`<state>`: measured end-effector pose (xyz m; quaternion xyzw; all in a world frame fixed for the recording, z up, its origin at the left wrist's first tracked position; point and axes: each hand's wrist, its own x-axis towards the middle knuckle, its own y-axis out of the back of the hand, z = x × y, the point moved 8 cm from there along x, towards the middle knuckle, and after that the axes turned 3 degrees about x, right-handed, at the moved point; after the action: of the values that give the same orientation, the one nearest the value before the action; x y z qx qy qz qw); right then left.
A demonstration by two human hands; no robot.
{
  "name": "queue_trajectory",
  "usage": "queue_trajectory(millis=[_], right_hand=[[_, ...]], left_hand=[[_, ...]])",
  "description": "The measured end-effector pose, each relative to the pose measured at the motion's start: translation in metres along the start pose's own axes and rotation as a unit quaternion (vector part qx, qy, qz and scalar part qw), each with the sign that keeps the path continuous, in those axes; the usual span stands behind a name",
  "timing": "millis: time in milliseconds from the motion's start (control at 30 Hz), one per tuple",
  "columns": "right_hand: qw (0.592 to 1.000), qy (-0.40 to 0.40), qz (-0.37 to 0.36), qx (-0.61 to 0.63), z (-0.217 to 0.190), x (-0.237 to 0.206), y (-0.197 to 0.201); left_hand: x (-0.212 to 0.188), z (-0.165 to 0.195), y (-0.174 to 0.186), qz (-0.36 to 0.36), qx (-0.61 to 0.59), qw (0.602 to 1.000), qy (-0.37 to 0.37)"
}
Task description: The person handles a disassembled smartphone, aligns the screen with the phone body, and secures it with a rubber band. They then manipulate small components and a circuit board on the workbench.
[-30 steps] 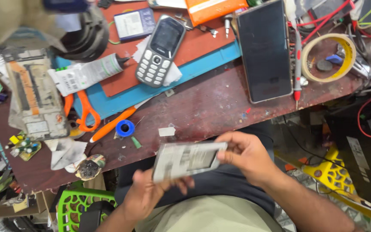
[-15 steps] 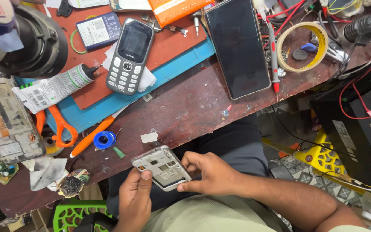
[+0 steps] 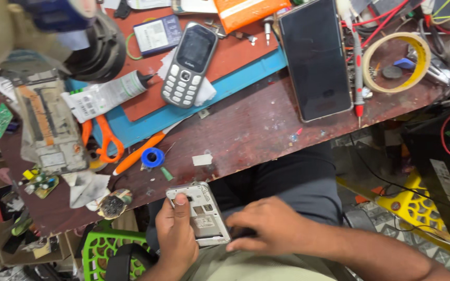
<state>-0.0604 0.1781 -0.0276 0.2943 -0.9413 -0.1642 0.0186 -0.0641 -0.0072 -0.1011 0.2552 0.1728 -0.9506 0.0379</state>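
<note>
Overhead view from a head-worn camera, looking down at a cluttered dark red-brown bench and the person's lap below its near edge.

At the far left of the bench lies a grey, worn device housing with an orange strip, and beside it a small green circuit board. Just right of these, orange-handled scissors rest partly on a blue mat, with a white tube with a black nozzle lying above them. A small blue roll sits near the bench's front edge.

Below that edge, over the lap, the left hand grips an opened phone body, silver-grey with its back cover off and the inner compartment facing up. The thumb presses along its left side and the fingers curl beneath. The phone body is held off the bench, just in front of its edge.

Further up, a grey keypad phone lies face up on a red-brown mat.

The right hand lies palm down, fingers loosely bent, touching the right edge of the phone body. It grips nothing that can be seen.

To the right on the bench, a large black smartphone lies with its screen dark. Beside it lies a red-tipped probe, then a yellow tape roll. Red wires tangle at the top right.
</note>
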Motion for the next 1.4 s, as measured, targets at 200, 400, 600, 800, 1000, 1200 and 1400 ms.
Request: queue_trajectory(millis=[200, 400, 600, 800, 1000, 1200, 1400], right_hand=[[0.877, 0.009, 0.426, 0.222, 0.044, -0.083, 0.132], [0.594, 0.113, 0.707, 0.365, 0.107, -0.234, 0.231], [0.702, 0.041, 0.698, 0.133, 0.074, -0.227, 0.238], [0.812, 0.065, 0.566, 0.129, 0.010, -0.115, 0.199], [0.883, 0.068, 0.464, 0.013, -0.029, -0.034, 0.141], [0.927, 0.092, 0.363, 0.008, -0.065, 0.036, 0.109], [0.826, 0.169, 0.316, -0.436, -0.106, 0.129, 0.129]], left_hand=[[-0.009, 0.008, 0.006, -0.041, 0.100, 0.992, -0.059], [-0.015, -0.006, 0.009, -0.060, 0.101, 0.993, -0.010], [-0.017, -0.004, 0.003, -0.080, 0.122, 0.989, -0.010], [-0.012, 0.013, -0.016, -0.069, 0.221, 0.971, -0.057], [-0.011, 0.024, -0.039, -0.110, 0.138, 0.984, -0.029], [-0.012, 0.040, -0.043, -0.111, 0.137, 0.983, -0.050], [-0.007, 0.047, -0.039, -0.096, 0.169, 0.978, -0.075]])
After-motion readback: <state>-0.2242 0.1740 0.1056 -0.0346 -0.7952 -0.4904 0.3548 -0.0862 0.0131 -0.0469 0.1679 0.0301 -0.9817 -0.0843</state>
